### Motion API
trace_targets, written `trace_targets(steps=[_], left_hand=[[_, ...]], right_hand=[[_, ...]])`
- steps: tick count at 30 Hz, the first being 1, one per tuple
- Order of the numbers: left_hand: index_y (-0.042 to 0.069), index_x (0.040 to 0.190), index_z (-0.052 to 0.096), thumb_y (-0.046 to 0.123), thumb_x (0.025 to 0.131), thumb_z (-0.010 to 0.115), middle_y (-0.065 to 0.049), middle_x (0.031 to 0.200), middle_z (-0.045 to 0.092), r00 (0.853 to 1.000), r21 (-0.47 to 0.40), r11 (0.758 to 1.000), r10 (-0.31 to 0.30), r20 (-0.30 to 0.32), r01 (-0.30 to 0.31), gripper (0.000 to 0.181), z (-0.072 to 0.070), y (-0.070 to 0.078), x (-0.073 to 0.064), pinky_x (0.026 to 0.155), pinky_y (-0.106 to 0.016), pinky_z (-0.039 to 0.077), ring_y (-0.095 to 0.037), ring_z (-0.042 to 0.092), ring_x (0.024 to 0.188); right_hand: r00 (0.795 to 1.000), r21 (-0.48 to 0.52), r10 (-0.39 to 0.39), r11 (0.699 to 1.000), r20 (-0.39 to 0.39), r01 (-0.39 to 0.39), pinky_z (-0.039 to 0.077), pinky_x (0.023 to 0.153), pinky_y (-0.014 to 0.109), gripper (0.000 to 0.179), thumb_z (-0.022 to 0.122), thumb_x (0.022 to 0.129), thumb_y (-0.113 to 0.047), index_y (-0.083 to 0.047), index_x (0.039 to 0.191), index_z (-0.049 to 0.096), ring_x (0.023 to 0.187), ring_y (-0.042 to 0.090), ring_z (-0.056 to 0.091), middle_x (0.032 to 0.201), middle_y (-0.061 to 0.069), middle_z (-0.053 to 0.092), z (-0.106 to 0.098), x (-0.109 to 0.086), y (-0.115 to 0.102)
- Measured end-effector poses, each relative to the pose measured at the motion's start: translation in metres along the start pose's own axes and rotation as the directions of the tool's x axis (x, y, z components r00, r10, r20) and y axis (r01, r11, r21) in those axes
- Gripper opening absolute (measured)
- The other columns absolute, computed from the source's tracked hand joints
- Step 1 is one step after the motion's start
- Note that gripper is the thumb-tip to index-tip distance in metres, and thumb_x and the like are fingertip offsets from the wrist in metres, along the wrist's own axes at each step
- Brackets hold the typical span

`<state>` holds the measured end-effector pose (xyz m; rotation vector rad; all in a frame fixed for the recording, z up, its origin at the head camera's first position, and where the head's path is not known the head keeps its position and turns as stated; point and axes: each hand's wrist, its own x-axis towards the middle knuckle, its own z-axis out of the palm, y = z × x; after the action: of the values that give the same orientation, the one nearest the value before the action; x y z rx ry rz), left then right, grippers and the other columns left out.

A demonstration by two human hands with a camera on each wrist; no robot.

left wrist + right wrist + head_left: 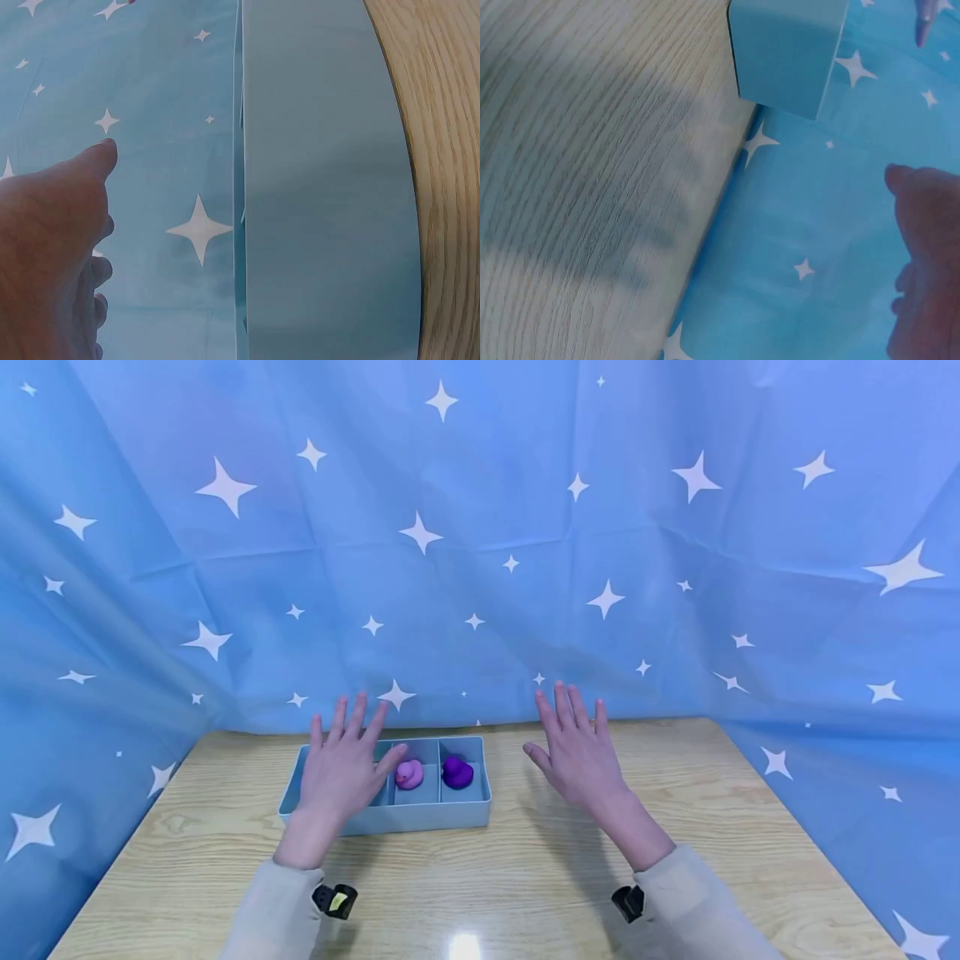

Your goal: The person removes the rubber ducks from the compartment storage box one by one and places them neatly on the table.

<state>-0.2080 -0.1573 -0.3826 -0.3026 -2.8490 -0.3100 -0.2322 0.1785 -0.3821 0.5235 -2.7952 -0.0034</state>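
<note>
A light blue tray with compartments (pixel 420 817) lies on the table at centre left in the head view. In its middle compartment sits a pink rubber duck (pixel 409 774), and a purple rubber duck (pixel 457 772) occupies the right one. My left hand (pixel 341 772), fingers spread and straight, is over the tray's left part and hides most of that compartment. To the right of the tray, my right hand (pixel 581 760) hovers above the wood with fingers extended, holding nothing. The left wrist view shows the tray's side wall (pixel 330 187) beside the left thumb (pixel 97 161).
The wooden table (pixel 465 877) ends at a back edge just behind the tray. A blue cloth with white stars (pixel 510 635) hangs behind and on both sides. Black straps (pixel 335 901) sit at both sleeve cuffs.
</note>
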Motion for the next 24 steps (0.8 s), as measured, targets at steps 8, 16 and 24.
trace_targets(steps=[8,16,24], left_hand=[[0.014,0.165,0.024,0.054,0.104,0.051,-0.019,0.169,0.013,1.0,-0.011,1.0,-0.027,-0.004,0.027,0.077,-0.007,-0.012,-0.011,0.12,-0.067,0.0,-0.042,0.003,0.155],[0.009,0.164,0.024,0.048,0.102,0.06,-0.023,0.168,0.014,0.999,-0.067,0.998,-0.024,-0.028,0.022,0.081,-0.021,-0.023,-0.028,0.118,-0.07,0.006,-0.045,0.005,0.154],[0.004,0.163,0.024,0.04,0.096,0.072,-0.03,0.164,0.02,0.994,-0.122,0.993,-0.018,-0.107,0.005,0.09,-0.017,-0.043,-0.045,0.116,-0.072,0.007,-0.051,0.011,0.151]], right_hand=[[1.0,-0.003,-0.016,1.0,-0.015,0.016,0.005,0.12,0.066,0.081,0.052,0.105,-0.05,-0.007,0.165,0.017,0.155,0.041,0.009,0.168,0.024,0.012,0.001,0.003,-0.003],[0.987,0.098,-0.13,0.985,-0.096,0.139,0.018,0.122,0.059,0.087,0.07,0.098,-0.039,0.001,0.161,0.025,0.153,0.039,0.023,0.165,0.025,0.024,0.005,0.012,-0.017],[0.982,0.482,-0.135,0.857,-0.129,0.182,0.036,0.115,0.05,0.082,0.08,0.091,-0.013,0.003,0.157,0.033,0.147,0.038,0.035,0.162,0.021,0.032,0.012,0.016,-0.045]])
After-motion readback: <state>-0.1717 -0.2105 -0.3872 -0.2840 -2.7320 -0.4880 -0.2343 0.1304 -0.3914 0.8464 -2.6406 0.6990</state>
